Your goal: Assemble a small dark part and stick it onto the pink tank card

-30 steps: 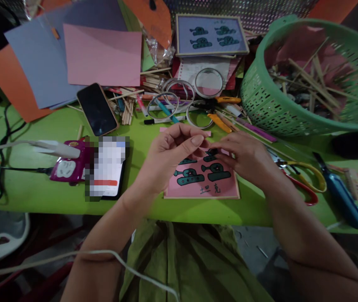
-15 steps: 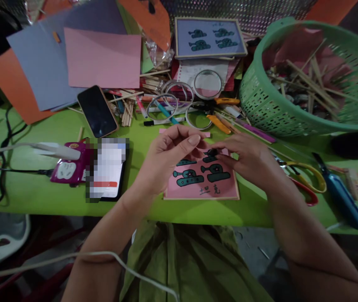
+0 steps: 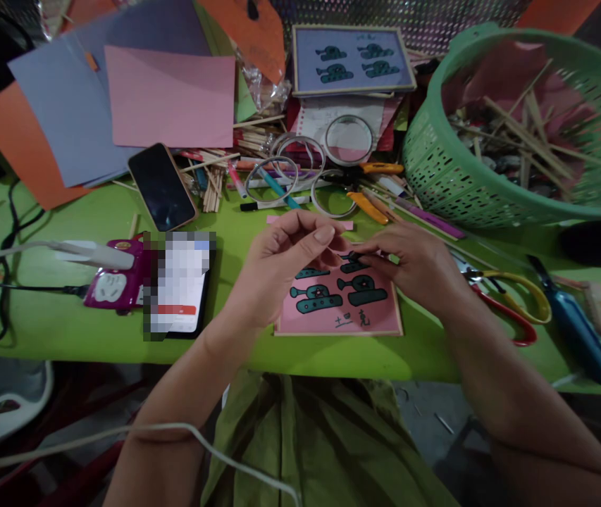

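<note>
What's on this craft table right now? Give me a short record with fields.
Left hand: left hand raised above the pink card, fingertips pinched together; what it pinches is too small to tell
Right hand: right hand resting on the pink card, fingers at its top edge
Card: pink, with dark green tank shapes, flat on the green table
Nearby: scissors to the right, green basket of sticks behind, phone to the left

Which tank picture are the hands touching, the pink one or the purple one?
The pink tank card, lying under the left hand and right hand. The purple tank card stands untouched at the back.
</note>
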Available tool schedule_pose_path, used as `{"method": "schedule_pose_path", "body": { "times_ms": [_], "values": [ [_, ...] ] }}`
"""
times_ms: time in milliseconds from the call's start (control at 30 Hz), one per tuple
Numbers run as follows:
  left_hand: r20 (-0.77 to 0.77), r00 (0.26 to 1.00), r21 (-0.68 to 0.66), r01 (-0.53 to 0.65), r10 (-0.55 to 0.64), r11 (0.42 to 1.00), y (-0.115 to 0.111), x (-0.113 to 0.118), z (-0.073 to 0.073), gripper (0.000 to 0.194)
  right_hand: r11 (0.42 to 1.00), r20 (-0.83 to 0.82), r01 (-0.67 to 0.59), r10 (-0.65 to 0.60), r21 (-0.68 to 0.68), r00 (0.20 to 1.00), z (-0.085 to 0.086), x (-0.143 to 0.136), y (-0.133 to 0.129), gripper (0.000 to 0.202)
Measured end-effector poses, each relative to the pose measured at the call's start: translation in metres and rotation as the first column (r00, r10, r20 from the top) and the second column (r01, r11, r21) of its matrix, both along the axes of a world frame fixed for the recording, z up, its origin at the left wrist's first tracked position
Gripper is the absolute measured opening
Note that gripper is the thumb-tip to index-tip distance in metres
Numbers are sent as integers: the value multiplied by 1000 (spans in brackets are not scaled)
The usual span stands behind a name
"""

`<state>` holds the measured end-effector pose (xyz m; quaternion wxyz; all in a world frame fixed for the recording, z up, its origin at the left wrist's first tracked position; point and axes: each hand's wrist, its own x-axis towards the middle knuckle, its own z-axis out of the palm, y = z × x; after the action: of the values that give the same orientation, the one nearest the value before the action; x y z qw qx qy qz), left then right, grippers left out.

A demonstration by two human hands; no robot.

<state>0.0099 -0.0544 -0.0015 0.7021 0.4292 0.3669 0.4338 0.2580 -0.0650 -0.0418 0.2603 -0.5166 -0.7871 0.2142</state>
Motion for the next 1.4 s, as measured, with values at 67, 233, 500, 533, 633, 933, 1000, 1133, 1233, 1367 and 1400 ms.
{"method": "schedule_pose_path", "body": {
  "times_ms": [67,233,500,533,633,933,1000,1133,1233,1367,1400],
  "values": [
    [3,1000,-1,1,-1,1000,0,0,0,26,1000,4,-10,10,-2,1000,1,0,0,12],
    [37,999,11,1,-2,1000,0,1,-1,26,1000,14,-9,9,-13,1000,2,-1,2,9],
    [54,999,21,4,-5,1000,1,0,-2,24,998,14,-30,31,-54,999,0,3,7,10],
    [55,998,20,3,-4,1000,2,0,-2,24,998,5,-22,22,-56,1000,-1,3,7,11],
    [59,998,24,0,-1,1000,3,0,-3,23,999,-10,-2,2,-44,1000,-4,2,7,13],
    [63,998,18,-22,21,1000,5,-2,-2,25,998,-11,59,-60,-33,998,5,7,2,16],
    [59,998,10,-31,30,999,5,-2,-1,25,997,-25,70,-70,-17,997,5,8,3,16],
    [61,997,4,-38,38,999,5,-2,0,24,1000,-51,25,-25,-8,998,-2,7,5,14],
    [69,997,5,-37,36,999,4,-2,0,23,1000,-58,-4,2,-25,998,-5,5,7,13],
    [60,998,-8,-35,35,999,4,-2,0,24,999,-67,-5,2,-49,998,-2,3,9,10],
    [64,997,-6,-33,33,999,4,-2,0,24,998,-72,-10,6,-58,997,-1,3,10,10]
  ]
}}
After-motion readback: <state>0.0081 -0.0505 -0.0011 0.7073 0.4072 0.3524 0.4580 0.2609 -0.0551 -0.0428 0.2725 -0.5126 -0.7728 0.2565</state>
